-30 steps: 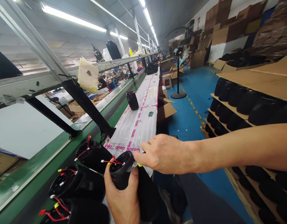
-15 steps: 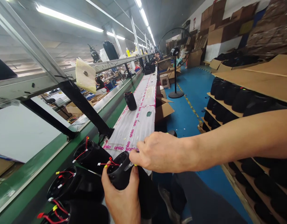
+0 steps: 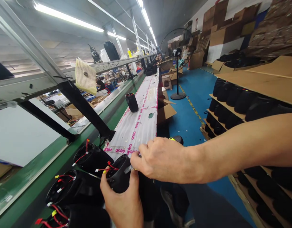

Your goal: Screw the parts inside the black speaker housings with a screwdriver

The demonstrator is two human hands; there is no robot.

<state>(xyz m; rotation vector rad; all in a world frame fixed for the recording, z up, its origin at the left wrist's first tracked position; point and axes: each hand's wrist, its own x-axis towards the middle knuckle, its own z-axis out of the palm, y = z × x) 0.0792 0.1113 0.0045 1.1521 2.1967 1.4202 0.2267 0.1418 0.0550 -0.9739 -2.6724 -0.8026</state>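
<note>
My left hand (image 3: 124, 202) is wrapped round the rim of a black cylindrical housing (image 3: 119, 182), thumb and fingers on opposite sides. Red and white wires with small red, white and yellow connectors (image 3: 109, 167) come out of its open end. In my closed right hand (image 3: 157, 160) is a utility knife (image 3: 178, 139); its black and yellow end shows behind the hand. The blade lies at the housing's rim, close to my left thumb. Whether it cuts into the rim I cannot tell. Left of my hands, several similar black housings (image 3: 88, 190) lie with wired openings facing me.
A long bench strip (image 3: 126, 133) covered in printed white wrap runs forward, with another black housing (image 3: 132, 103) standing on it. A dark post (image 3: 84, 110) rises at the left. Black housings in cardboard layers (image 3: 231, 95) are stacked at the right. A fan (image 3: 177, 72) stands on the blue floor.
My right hand has shifted slightly down, and the knife's yellow marking now shows behind it. My left hand and the housing have moved slightly left in view.
</note>
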